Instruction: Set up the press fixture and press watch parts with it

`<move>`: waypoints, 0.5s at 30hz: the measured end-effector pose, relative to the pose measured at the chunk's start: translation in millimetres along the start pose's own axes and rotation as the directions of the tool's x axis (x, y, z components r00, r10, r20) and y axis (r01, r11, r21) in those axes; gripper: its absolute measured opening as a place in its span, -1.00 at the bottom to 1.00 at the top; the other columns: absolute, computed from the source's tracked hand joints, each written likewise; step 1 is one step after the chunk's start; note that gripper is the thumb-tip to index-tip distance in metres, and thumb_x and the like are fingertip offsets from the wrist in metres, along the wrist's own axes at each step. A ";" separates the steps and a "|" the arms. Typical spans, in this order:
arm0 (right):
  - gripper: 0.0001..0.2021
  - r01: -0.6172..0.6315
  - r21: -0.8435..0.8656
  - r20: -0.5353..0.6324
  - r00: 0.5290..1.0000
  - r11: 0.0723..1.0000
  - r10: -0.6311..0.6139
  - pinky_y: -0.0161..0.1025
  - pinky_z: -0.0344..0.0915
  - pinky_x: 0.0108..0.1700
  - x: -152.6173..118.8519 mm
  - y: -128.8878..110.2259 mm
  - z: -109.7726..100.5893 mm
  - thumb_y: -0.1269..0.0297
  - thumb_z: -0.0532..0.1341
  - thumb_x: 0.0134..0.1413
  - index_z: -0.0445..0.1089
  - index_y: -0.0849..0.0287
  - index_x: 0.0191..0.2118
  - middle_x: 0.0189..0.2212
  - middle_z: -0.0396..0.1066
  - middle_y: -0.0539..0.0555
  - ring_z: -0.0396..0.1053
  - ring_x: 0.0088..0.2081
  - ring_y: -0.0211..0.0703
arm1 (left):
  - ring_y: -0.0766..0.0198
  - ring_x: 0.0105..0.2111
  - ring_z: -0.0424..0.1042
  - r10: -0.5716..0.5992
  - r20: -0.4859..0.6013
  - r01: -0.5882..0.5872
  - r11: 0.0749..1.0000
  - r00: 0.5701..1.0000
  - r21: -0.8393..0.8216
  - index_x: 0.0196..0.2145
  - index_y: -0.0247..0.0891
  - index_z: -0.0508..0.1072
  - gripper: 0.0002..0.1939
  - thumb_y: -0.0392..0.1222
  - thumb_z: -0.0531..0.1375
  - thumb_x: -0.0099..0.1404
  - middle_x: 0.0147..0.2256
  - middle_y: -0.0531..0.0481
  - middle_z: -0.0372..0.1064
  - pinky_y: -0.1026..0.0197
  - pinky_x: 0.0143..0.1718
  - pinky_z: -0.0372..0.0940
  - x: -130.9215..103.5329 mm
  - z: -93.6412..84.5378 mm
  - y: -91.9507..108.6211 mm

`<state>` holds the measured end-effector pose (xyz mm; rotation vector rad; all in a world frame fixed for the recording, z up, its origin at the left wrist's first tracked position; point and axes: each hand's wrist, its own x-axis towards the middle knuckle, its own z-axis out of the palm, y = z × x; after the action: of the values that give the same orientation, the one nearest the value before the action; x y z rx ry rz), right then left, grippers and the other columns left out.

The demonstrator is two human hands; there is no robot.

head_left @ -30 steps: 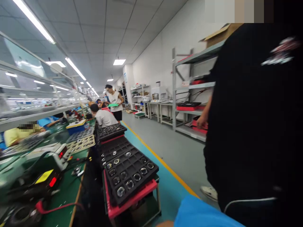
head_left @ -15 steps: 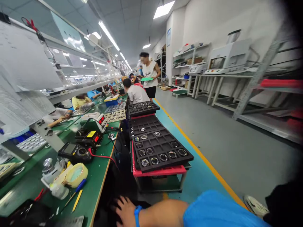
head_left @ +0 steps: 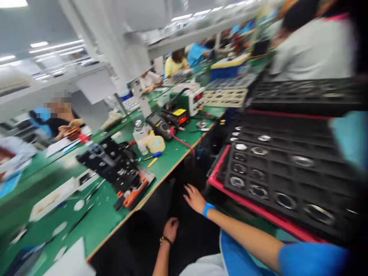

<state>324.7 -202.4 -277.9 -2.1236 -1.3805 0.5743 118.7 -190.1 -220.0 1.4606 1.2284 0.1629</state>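
My right hand (head_left: 195, 198), with a blue wristband, rests on dark clothing between the bench and the trays, its fingers spread and nothing in it. Lower and to the left, my left hand (head_left: 171, 228) hangs over the same dark clothing, a dark band at its wrist. Its fingers are curled; whatever they might hold is hidden. A black compartment tray (head_left: 283, 168) with round glass-like pieces lies to the right of my right hand. On the green bench (head_left: 112, 207) at the left stands a black fixture (head_left: 115, 165) with an orange base (head_left: 137, 193).
A multimeter (head_left: 160, 125), a yellow sponge dish (head_left: 155, 144) and a blue-handled tool (head_left: 153, 155) are on the bench. White trays (head_left: 54, 197) lie farther left. A person in white (head_left: 313, 50) sits beyond another black tray (head_left: 304, 92). Other people sit across the bench.
The view has swung left and down, and is blurred. The bench fixture and my left hand have come into view. My right hand stays open; the standing person is out of sight.
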 end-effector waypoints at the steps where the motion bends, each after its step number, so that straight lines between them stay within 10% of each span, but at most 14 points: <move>1: -0.46 0.012 0.032 -0.001 1.000 0.999 -0.012 0.17 0.13 0.46 -4.8 -1.2 -3.8 0.17 0.07 0.33 0.37 0.37 0.29 0.35 0.19 0.42 0.17 0.39 0.22 | 0.05 -0.09 0.51 0.000 -0.027 -0.002 0.999 1.000 -0.048 -0.16 -0.33 0.52 -0.65 0.06 0.30 0.40 -0.19 -0.15 0.50 -0.04 0.09 0.38 -11.3 -8.9 -7.2; 6: -0.60 0.232 0.229 -0.124 0.970 0.945 -0.208 0.01 0.33 0.34 -32.8 -56.2 -57.0 -0.02 0.04 0.46 0.45 0.09 0.12 0.14 0.41 0.18 0.38 0.20 -0.04 | 0.17 -0.31 0.45 0.160 -0.174 -0.194 0.961 0.972 -0.199 -0.21 -0.32 0.55 -0.37 0.41 0.22 0.31 -0.35 -0.12 0.48 0.16 -0.18 0.36 -104.1 -79.1 9.5; 8: -0.74 0.457 0.326 -0.364 0.869 0.828 -0.336 -0.03 0.42 0.19 -36.6 -104.2 -87.0 0.07 0.16 0.42 0.50 0.09 0.00 -0.01 0.47 0.16 0.45 0.06 -0.05 | 0.25 -0.42 0.38 0.255 -0.316 -0.314 0.937 0.914 -0.153 -0.18 -0.31 0.56 -0.46 0.31 0.21 0.40 -0.45 -0.05 0.42 0.24 -0.33 0.30 -140.2 -114.2 33.5; 11: -0.85 0.675 0.308 -0.524 0.709 0.670 -0.473 -0.10 0.44 0.07 -25.3 -182.5 -118.5 0.20 0.25 0.38 0.49 0.09 -0.04 -0.09 0.49 0.12 0.45 -0.02 -0.11 | 0.28 -0.45 0.34 0.288 -0.656 -0.417 0.908 0.698 -0.045 -0.16 -0.30 0.53 -0.48 0.29 0.24 0.39 -0.45 0.00 0.38 0.28 -0.41 0.27 -164.9 -157.8 68.6; 15: -0.77 0.702 0.251 -0.463 0.692 0.667 -0.554 -0.07 0.37 0.16 -7.7 -254.7 -122.0 0.11 0.33 0.32 0.48 0.15 -0.07 -0.05 0.49 0.12 0.39 0.06 -0.08 | 0.08 -0.23 0.52 0.310 -0.809 -0.319 0.934 0.499 0.162 -0.11 -0.25 0.49 -0.33 0.46 0.22 0.24 -0.23 -0.12 0.52 0.11 -0.21 0.43 -159.2 -183.6 92.7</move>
<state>220.0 -150.1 -20.8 -1.1901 -1.5076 0.1517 -25.0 -169.0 -4.2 1.6393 1.6627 1.2516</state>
